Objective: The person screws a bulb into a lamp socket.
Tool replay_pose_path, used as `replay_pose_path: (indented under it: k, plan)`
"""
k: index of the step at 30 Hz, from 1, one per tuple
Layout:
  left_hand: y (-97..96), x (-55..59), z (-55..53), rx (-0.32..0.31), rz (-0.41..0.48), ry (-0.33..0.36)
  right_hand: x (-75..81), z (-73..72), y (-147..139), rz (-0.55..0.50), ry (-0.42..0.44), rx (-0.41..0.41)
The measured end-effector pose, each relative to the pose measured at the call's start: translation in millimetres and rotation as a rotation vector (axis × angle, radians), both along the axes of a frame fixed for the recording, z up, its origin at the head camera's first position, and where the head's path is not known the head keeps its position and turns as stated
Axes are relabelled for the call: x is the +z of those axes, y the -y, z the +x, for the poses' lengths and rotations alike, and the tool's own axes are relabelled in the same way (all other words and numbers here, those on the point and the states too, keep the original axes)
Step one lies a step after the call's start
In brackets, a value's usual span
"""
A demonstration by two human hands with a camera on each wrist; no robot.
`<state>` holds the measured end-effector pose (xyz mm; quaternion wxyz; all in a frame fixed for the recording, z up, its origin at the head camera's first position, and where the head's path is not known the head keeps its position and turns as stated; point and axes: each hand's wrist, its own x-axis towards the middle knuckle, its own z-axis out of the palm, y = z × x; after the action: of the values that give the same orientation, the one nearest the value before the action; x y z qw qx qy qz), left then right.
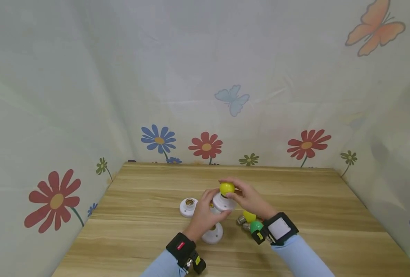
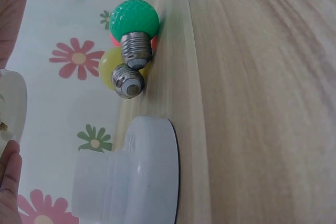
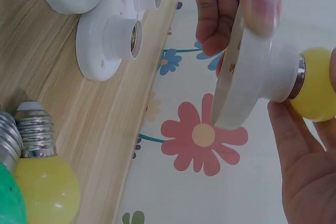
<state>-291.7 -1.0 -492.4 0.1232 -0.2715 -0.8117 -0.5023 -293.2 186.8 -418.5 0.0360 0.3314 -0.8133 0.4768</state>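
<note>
A yellow bulb point(image 1: 227, 187) is sitting in a white socket point(image 1: 221, 202), held above the table point(image 1: 132, 234).
The left hand point(image 1: 203, 216) is gripping the socket by its base, while the right hand point(image 1: 252, 199) is pinching the bulb; a strip of metal is showing at the socket's mouth. Below, other sockets point(image 3: 93, 43) are standing on the table, and a green bulb point(image 2: 134, 18) is lying beside a second yellow bulb point(image 3: 50, 188).

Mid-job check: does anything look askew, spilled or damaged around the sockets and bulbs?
Nothing stands out. The held yellow bulb sits roughly straight in its white socket, with a little metal showing. The other sockets rest base-down on the table; the loose bulbs lie together. I see no spill or crack.
</note>
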Motion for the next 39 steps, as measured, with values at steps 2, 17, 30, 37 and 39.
replay_pose_path:
  k: [2,17,30,37,39]
  plan:
    - [0.2,0.4,0.1,0.003,0.002,-0.001,0.4,0.9,2.8,0.001,-0.007,-0.022]
    - [0.5,-2.2,-2.3,0.027,0.006,0.007,-1.5,4.6,13.9,0.010,-0.075,-0.159]
    - [4.2,0.1,-1.5,0.025,0.007,-0.008,8.5,5.5,-5.9,0.031,-0.003,-0.040]
    - [6.1,0.1,-4.9,0.063,0.005,0.009,11.7,-6.5,-49.0,0.232,-0.239,-0.364]
    - [6.9,1.3,-4.4,0.064,0.012,0.023,10.0,-9.7,-62.6,0.338,-0.258,-0.418]
